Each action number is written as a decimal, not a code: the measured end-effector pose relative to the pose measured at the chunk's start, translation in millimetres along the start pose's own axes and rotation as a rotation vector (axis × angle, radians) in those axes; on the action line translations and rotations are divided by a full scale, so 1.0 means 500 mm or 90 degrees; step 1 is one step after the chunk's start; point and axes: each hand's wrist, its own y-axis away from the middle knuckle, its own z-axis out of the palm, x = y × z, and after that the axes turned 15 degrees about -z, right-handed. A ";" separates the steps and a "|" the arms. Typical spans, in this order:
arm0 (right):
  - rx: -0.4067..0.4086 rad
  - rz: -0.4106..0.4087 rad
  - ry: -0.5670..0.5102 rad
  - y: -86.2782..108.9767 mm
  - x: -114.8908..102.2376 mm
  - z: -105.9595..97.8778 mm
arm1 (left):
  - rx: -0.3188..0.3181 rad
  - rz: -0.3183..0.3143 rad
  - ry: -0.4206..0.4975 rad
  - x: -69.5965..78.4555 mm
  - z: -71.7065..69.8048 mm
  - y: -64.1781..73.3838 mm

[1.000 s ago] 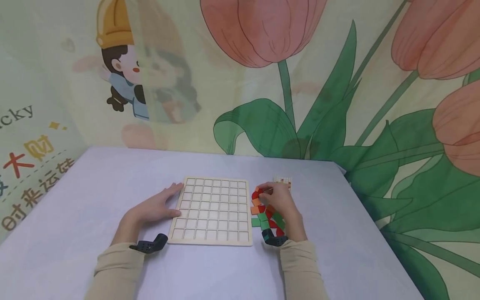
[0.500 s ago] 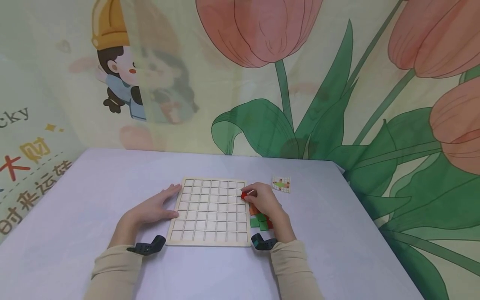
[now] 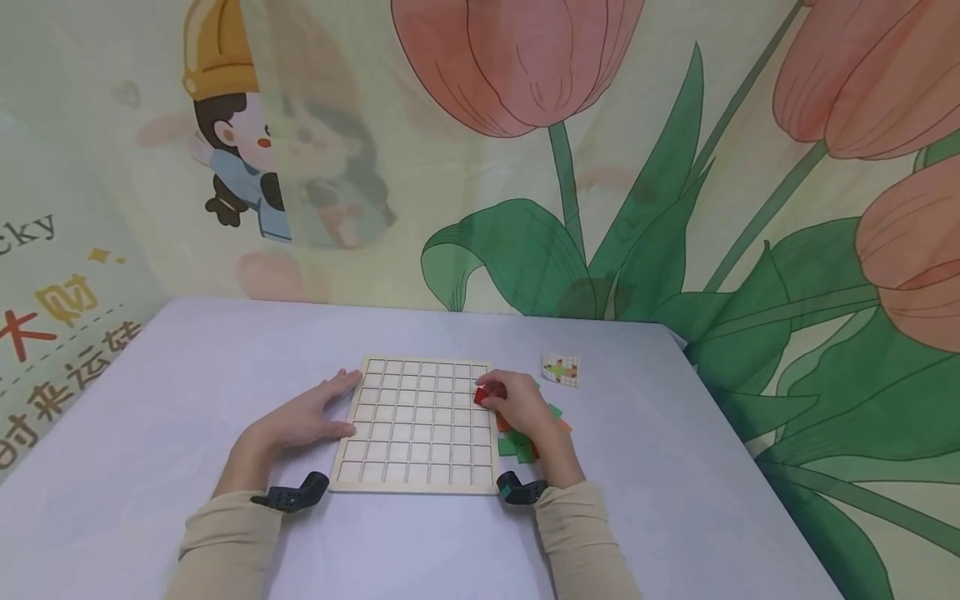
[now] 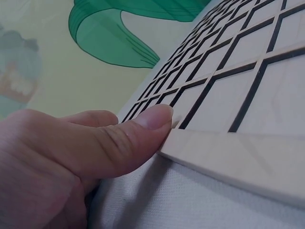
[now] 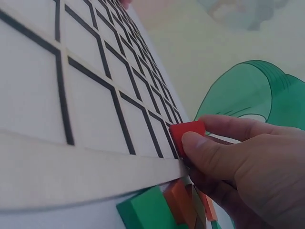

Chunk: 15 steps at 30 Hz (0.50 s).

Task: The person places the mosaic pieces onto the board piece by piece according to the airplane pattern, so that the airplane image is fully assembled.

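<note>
A pale wooden grid board point(image 3: 412, 433) lies flat on the table. At its left edge, my left hand point(image 3: 311, 412) is spread, fingers extended; in the left wrist view its thumb point(image 4: 143, 133) touches the rim. My right hand point(image 3: 521, 402) pinches a small red block point(image 5: 188, 132) between thumb and fingers at the board's right edge, over the upper right squares. Whether the block touches the board I cannot tell. Below that hand, green blocks point(image 5: 147, 210) and orange blocks point(image 5: 181, 202) lie beside the board, partly hidden by the hand and wrist.
A small card point(image 3: 561, 369) with a coloured grid pattern lies beyond the right hand. The white-covered table point(image 3: 420, 550) ends at a printed wall cloth point(image 3: 337, 275) behind. Each wrist wears a black camera.
My right hand has left the block pile and come left to the board's edge, carrying the red block. The card has come into fuller view. The left hand keeps its place at the board.
</note>
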 end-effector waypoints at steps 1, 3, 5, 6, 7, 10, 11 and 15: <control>0.000 -0.001 0.002 0.000 -0.001 0.001 | 0.000 0.002 0.000 0.000 0.000 0.000; -0.002 -0.007 0.010 -0.001 -0.003 0.002 | 0.001 0.006 -0.001 -0.002 0.000 0.000; -0.002 -0.015 0.024 -0.001 -0.006 0.002 | 0.003 0.011 0.001 -0.003 0.000 -0.001; -0.002 -0.018 0.032 -0.002 -0.007 0.003 | 0.005 0.012 0.000 -0.003 0.001 -0.001; -0.003 -0.020 0.040 -0.002 -0.007 0.003 | 0.006 0.012 -0.002 -0.004 0.001 0.000; -0.004 -0.032 0.060 -0.003 -0.008 0.005 | 0.008 0.015 -0.005 -0.004 0.001 0.000; -0.007 -0.035 0.066 -0.004 -0.008 0.005 | 0.009 0.017 -0.008 -0.004 0.001 0.000; -0.019 -0.042 0.076 -0.004 -0.009 0.004 | 0.011 0.021 -0.015 -0.005 0.001 -0.001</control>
